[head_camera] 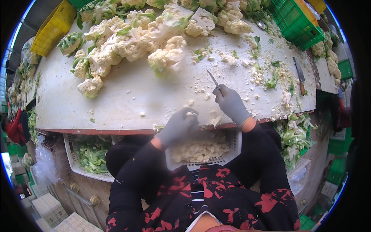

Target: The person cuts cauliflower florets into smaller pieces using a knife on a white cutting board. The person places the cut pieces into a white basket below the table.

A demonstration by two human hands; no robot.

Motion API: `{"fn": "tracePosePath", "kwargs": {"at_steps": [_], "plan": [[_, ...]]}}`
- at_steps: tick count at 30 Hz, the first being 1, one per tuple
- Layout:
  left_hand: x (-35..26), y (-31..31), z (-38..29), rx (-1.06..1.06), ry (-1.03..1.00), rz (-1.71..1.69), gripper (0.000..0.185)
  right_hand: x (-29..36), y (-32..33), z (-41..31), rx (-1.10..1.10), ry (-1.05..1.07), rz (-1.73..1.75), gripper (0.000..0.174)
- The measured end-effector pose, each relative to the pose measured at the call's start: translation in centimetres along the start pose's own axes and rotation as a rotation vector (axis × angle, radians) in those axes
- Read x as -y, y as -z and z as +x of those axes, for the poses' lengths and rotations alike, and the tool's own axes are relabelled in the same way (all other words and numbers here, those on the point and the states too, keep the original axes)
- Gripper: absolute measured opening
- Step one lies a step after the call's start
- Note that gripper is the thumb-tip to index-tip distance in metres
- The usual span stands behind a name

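My left hand (181,124), in a grey glove, is curled around a small piece of cauliflower (190,114) at the table's near edge. In my right hand (230,103), also gloved in grey, is a small knife (213,78), its blade pointing up and away over the white table (139,95). Below my hands, at my lap, a white plastic crate (238,145) holds cut cauliflower florets (200,150). Beyond my hands lies a pile of cauliflower heads (133,43), the nearest one (168,56) partly blurred.
A cleaver-like knife (299,74) lies at the right among scraps. A green crate (300,24) stands back right, a yellow crate (53,27) back left. Crates of leaves (92,159) sit below the table's edge. A person in red (16,127) is at the far left.
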State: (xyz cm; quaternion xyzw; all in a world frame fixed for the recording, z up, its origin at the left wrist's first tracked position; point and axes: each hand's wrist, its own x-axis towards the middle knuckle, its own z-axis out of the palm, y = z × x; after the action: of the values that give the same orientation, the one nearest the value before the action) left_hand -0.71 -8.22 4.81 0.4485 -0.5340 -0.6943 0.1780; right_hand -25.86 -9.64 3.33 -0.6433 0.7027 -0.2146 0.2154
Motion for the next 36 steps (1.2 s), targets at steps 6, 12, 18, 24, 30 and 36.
{"fn": "tracePosePath", "kwargs": {"at_steps": [6,12,18,24,30,36], "plan": [[-1.1,0.9,-0.4,0.091,-0.148,0.637,0.043,-5.7,7.8,4.4,-0.205,-0.338,0.466,0.025],[-2.9,-0.5,1.9,-0.182,-0.288,0.573,0.042,-16.1,9.4,10.1,-0.626,-0.494,0.228,0.026],[-2.8,-2.0,3.7,-0.146,-0.284,0.547,0.04,-17.7,5.4,12.7,-0.517,-0.156,-0.291,0.032],[-3.7,-3.0,4.6,-0.18,-0.253,0.427,0.047,-12.7,7.3,12.6,-0.444,-0.329,0.005,0.026],[-5.8,-3.4,6.5,-0.256,-0.352,-0.006,0.06,-0.3,7.4,5.2,0.329,-0.074,0.65,0.047],[-6.1,-3.0,6.9,-0.242,-0.351,-0.167,0.04,4.1,5.7,0.8,0.272,-0.132,0.757,0.049]]}}
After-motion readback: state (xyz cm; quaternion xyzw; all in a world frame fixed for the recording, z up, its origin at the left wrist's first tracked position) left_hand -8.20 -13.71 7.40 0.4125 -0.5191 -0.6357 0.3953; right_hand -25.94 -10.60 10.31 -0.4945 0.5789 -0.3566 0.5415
